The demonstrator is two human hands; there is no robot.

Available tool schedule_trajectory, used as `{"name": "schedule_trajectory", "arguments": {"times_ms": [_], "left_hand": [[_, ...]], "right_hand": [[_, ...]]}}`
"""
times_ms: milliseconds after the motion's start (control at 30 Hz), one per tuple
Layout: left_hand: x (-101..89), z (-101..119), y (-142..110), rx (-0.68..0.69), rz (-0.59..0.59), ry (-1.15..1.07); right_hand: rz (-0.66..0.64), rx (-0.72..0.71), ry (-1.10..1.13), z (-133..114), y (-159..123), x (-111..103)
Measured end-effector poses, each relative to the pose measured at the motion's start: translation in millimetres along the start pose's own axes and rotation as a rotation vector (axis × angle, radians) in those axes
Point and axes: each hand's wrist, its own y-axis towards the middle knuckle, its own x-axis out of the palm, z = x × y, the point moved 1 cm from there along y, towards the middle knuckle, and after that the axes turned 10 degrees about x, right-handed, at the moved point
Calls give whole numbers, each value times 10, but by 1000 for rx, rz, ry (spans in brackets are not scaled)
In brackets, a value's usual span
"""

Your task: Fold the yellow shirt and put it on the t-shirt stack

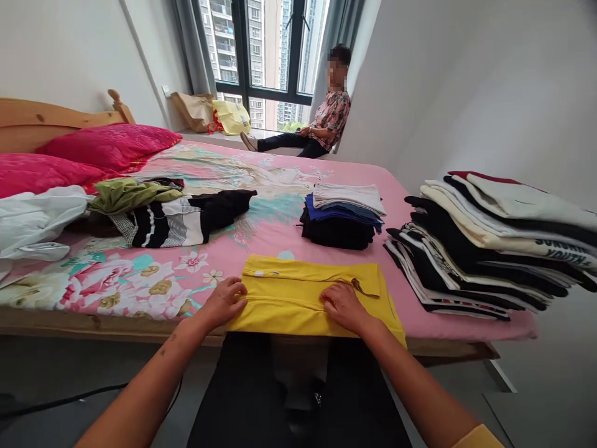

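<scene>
Lying flat at six o'clock along near edge of bed [268, 236], probably for easy reach: yellow garment [284, 294]. At its nine o'clock edge, left hand [226, 303]; on top towards three, right hand [344, 305]. Both curled, likely for steadying; gripping or merely resting, impossible to tell.

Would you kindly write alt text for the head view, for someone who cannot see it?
A left hand and right hand touch a folded yellow garment on a bed. A small clothes stack lies beyond, a taller stack right, loose clothes left; a person sits by the window.
</scene>
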Motion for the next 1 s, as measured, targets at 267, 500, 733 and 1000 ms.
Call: {"name": "schedule_trajectory", "arguments": {"times_ms": [267,500,733,1000], "left_hand": [[-73,132,-5,-68,-106,283],[-33,148,24,-41,-153,300],[-93,263,131,-40,-250,332],[-171,300,159,-41,-249,302]], "right_hand": [[-113,-9,-238,111,-30,-140],[-138,2,-264,297,-55,-215],[-39,26,-239,309,-124,-129],[31,37,-187,329,-124,-71]]}}
